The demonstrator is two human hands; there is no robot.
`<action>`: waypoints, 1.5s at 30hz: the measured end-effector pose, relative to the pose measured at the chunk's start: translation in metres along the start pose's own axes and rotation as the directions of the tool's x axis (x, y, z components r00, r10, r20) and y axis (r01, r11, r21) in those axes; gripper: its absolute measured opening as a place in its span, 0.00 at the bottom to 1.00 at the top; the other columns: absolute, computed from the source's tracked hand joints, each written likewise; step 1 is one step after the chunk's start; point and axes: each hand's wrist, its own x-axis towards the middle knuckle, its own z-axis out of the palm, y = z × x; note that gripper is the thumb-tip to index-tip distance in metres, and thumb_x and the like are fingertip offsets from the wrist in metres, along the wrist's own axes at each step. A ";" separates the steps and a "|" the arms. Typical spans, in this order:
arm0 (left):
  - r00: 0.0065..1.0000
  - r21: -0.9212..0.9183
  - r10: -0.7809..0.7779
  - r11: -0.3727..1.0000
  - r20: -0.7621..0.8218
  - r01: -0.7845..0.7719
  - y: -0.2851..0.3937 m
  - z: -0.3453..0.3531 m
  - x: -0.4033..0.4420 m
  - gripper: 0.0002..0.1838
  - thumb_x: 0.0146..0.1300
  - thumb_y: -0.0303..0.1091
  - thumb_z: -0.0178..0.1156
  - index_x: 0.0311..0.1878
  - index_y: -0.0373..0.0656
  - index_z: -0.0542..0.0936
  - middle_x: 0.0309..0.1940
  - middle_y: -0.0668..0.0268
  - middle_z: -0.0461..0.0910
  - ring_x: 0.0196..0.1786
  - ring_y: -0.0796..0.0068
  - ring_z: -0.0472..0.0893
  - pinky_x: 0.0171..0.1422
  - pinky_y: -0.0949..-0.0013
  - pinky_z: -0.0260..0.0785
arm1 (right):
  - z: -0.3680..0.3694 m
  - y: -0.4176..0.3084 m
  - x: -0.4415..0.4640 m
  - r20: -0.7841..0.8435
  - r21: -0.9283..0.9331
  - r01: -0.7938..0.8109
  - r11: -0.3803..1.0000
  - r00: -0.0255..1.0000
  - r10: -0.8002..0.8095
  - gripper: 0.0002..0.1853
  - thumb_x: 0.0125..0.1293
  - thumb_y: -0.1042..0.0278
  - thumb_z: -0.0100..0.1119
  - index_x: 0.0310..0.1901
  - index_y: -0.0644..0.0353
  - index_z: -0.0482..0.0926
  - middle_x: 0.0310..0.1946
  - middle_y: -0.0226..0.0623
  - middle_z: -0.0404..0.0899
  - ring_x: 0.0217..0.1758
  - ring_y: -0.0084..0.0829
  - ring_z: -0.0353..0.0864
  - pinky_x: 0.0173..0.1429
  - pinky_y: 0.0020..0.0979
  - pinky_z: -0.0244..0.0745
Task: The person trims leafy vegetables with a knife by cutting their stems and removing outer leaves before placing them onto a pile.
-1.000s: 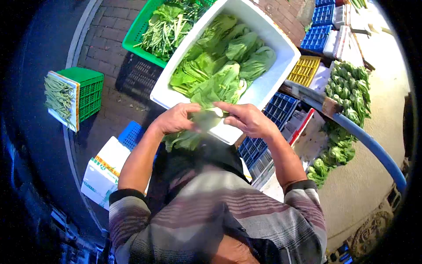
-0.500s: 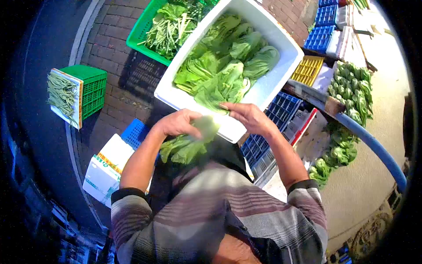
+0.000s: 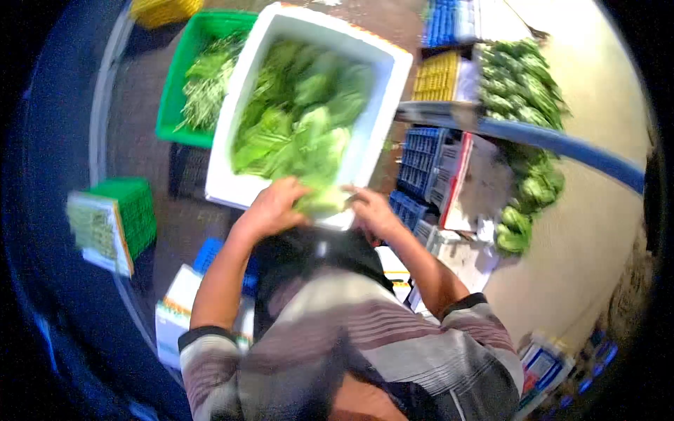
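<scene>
A white foam box point(image 3: 393, 91) holds several heads of leafy greens point(image 3: 309, 126), lying with their leaves overlapping. Over its near rim is one pale-stemmed head of leafy greens point(image 3: 321, 202), blurred by motion. My left hand point(image 3: 277, 207) is closed around the left side of this head, thumb and fingers towards the box. On the other side, my right hand point(image 3: 373, 212) has its fingers bent and pinched at the head's right edge. Exactly how the right fingertips grip is smeared.
A green crate point(image 3: 168, 105) of stemmed greens stands left of the box. Further left, long beans lie on a white lid point(image 3: 98, 231) against another green crate point(image 3: 144, 217). At right are blue crates point(image 3: 421, 161), a blue pipe point(image 3: 562, 140) and piled greens point(image 3: 519, 84).
The view has shifted, so the box appears further left. My left hand has brought its head of greens from beside my lap up to the box's near rim, close to my right hand.
</scene>
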 end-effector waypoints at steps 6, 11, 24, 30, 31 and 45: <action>0.911 0.214 0.222 0.927 0.348 -0.307 0.092 0.059 0.080 0.30 0.43 0.39 0.77 0.52 0.42 0.81 0.44 0.55 0.78 0.50 0.52 0.77 0.55 0.54 0.72 | -0.050 0.077 -0.064 -0.078 0.344 0.183 0.921 0.983 -0.166 0.29 0.67 0.54 0.62 0.64 0.62 0.74 0.37 0.31 0.81 0.32 0.22 0.75 0.34 0.24 0.71; 0.739 0.047 0.609 0.762 0.288 -0.646 0.200 0.103 0.126 0.43 0.46 0.39 0.77 0.67 0.40 0.70 0.64 0.51 0.70 0.65 0.44 0.69 0.71 0.52 0.63 | -0.087 0.182 -0.130 -0.278 0.707 0.189 0.681 0.960 0.022 0.25 0.67 0.56 0.63 0.62 0.58 0.76 0.37 0.32 0.83 0.32 0.24 0.79 0.32 0.29 0.76; 0.983 -0.286 -0.175 0.946 -0.049 0.154 0.123 0.182 0.163 0.15 0.68 0.31 0.60 0.53 0.32 0.79 0.45 0.60 0.83 0.45 0.71 0.81 0.52 0.70 0.74 | -0.375 0.408 -0.256 -0.901 0.212 0.970 -0.121 0.242 0.359 0.13 0.71 0.53 0.57 0.39 0.56 0.76 0.23 0.26 0.70 0.17 0.23 0.61 0.33 0.37 0.73; 0.821 -0.454 -0.531 0.796 -0.207 0.400 0.035 0.175 0.118 0.17 0.70 0.35 0.58 0.56 0.32 0.75 0.48 0.61 0.78 0.47 0.72 0.79 0.53 0.68 0.74 | -0.557 0.486 -0.187 -0.746 -0.002 0.999 -0.038 0.024 0.666 0.12 0.69 0.59 0.63 0.38 0.55 0.71 0.22 0.33 0.67 0.17 0.28 0.63 0.31 0.38 0.74; 0.791 -0.457 -0.587 0.759 -0.171 0.464 0.000 0.171 0.104 0.18 0.69 0.35 0.59 0.56 0.32 0.75 0.45 0.61 0.78 0.44 0.74 0.79 0.47 0.70 0.74 | -0.567 0.479 -0.177 -0.720 0.071 0.997 0.016 0.040 0.693 0.13 0.67 0.64 0.65 0.41 0.58 0.69 0.23 0.37 0.67 0.16 0.32 0.64 0.26 0.42 0.74; 0.627 -0.674 -0.737 0.599 -0.252 0.433 -0.034 0.170 0.083 0.20 0.65 0.42 0.64 0.53 0.37 0.80 0.38 0.63 0.83 0.33 0.75 0.81 0.34 0.74 0.73 | -0.564 0.527 -0.184 -0.653 0.497 0.712 0.497 -0.070 0.754 0.14 0.69 0.62 0.56 0.43 0.66 0.80 0.33 0.42 0.82 0.30 0.37 0.78 0.33 0.39 0.73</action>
